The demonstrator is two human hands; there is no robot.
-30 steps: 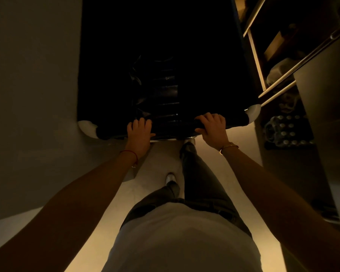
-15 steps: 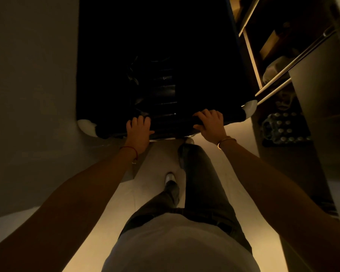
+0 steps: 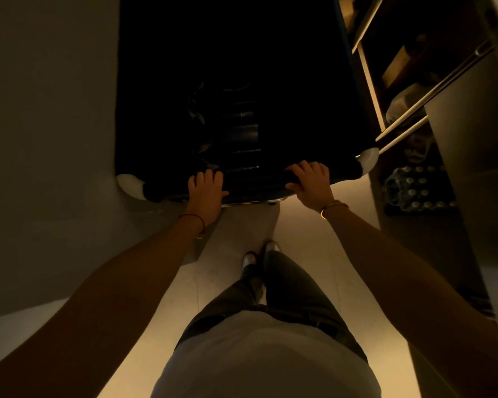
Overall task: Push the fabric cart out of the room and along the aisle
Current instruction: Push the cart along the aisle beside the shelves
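Both hands grip the near rim of the cart (image 3: 242, 81), a deep, dark bin that fills the space straight ahead. The left hand (image 3: 206, 191) has its fingers curled over the rim's top edge and its thumb out to the side; the right hand (image 3: 311, 182) is wrapped round the rim, fingers over the top and thumb underneath. The cart stands between a plain wall (image 3: 46, 110) on the left and a shelf rack (image 3: 370, 81) on the right, with little room either way. Its right rear corner bumper (image 3: 368, 159) looks nearly touching the rack's lower rails (image 3: 400, 122), so a slight drift to the right could catch the corner there and jam the cart or knock the stock. A drift to the left would likely scrape the other bumper (image 3: 131, 185) along the wall. A case of bottles (image 3: 414, 188) sits on the floor (image 3: 299, 225) beside the rack, where a swinging rear end might clip it. The light is very dim and the bin's inside is almost black, so whatever lies ahead of the cart cannot be seen; pushing fast risks hitting something unseen. The feet (image 3: 259, 254) trail close behind the cart's base, and a sudden stop could bring toes under it.
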